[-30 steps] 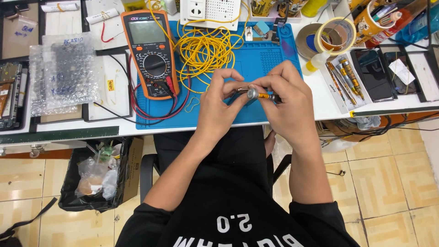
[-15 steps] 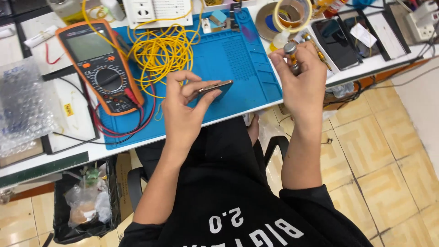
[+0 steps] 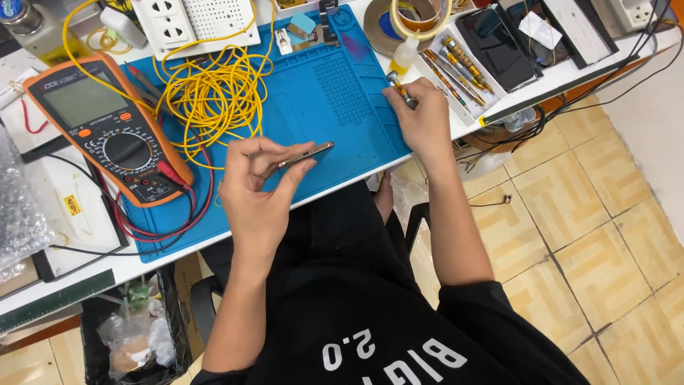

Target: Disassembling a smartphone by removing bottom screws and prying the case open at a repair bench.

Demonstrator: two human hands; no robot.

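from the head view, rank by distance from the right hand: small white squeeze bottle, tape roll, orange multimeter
From the right hand:
1. Small white squeeze bottle, just above it, at the blue mat's edge.
2. Tan tape roll, beyond the bottle, at the top.
3. Orange multimeter, far left.

Single view, head-worn camera: looks steeply down from above the seated person, fairly near. Workbench with blue mat (image 3: 342,107) runs tilted across the upper frame; lap fills lower centre, tiled floor (image 3: 591,214) the right side.

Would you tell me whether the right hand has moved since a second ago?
Yes: the right hand, holding a screwdriver, left the phone for the blue mat's right edge.
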